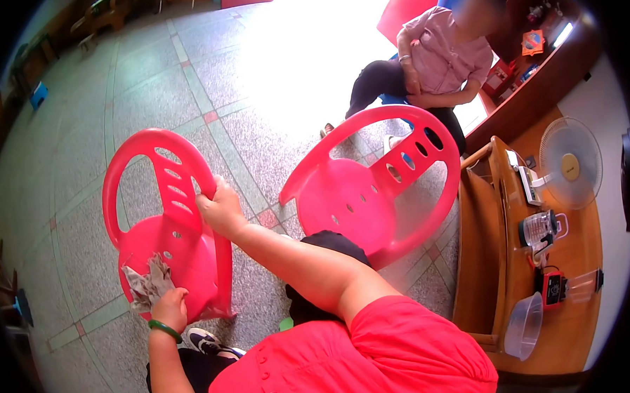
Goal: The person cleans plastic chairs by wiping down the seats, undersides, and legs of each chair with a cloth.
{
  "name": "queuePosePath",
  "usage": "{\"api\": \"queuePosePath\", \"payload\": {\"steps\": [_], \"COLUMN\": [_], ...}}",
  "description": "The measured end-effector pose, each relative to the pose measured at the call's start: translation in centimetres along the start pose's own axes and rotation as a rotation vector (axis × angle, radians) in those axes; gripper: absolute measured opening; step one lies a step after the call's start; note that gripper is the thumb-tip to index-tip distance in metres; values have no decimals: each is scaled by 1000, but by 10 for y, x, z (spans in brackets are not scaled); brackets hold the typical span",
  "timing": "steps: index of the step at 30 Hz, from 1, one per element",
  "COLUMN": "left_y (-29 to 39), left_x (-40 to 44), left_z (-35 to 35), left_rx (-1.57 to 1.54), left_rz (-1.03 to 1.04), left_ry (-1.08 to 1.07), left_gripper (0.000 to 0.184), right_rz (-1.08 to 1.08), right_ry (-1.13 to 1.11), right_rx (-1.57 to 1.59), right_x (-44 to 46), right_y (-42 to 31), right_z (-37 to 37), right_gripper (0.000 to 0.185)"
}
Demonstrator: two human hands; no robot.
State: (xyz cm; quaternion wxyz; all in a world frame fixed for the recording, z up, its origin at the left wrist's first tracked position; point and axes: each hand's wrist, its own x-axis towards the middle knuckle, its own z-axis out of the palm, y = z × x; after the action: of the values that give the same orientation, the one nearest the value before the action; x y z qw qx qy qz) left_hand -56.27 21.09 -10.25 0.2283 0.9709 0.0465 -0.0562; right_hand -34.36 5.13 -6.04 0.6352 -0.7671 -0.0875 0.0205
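Observation:
A red plastic chair with a looped back and slotted backrest stands at the left. My right hand is closed around the right side of its curved rim. Down at the seat, my left hand has its fingers on a crumpled greyish rag, pressed against the front left edge of the seat. A green bangle circles my left wrist. Beside my right arm is a second red chair of the same kind, touched by neither hand.
A seated person is beyond the second chair. Along the right, a wooden table bears a white fan, a glass jug and a clear plastic basin. Tiled floor surrounds the chairs.

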Motion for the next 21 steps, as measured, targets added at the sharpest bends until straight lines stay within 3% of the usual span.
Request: {"api": "queuePosePath", "payload": {"steps": [5,7,8,10,11,12,17,18,21], "left_y": [-1,-16,-19,-27,-32,-26,-25,-27,-39], "left_x": [6,12,14,16,18,14,10,9,10], "left_z": [-7,-4,-4,-4,-2,-5,2,2,-1], "left_rx": [-60,45,64,110,139,151,151,250,228], "left_rz": [40,70,27,4,-53,-95,-248,-275,-373], "left_ry": [124,177,187,221,247,250,263,233,148], "left_gripper": [18,21,24,34,38,40,56,65,70], "right_rz": [-1,-62,-196,152,167,95,131,133,126], "right_ry": [-8,7,79,-165,-197,-224,-105,-100,-124], "right_rx": [119,91,-3,142,322,220,244,239,202], "right_x": [3,17,17,5,8,12,7,8,8], "right_y": [1,34,33,-15,-15,-4,-10,-10,-7], "right_z": [2,15,13,-6,-3,-4,-1,-1,-2], "right_gripper": [25,20,18,11,8,5,17,17,18]}}
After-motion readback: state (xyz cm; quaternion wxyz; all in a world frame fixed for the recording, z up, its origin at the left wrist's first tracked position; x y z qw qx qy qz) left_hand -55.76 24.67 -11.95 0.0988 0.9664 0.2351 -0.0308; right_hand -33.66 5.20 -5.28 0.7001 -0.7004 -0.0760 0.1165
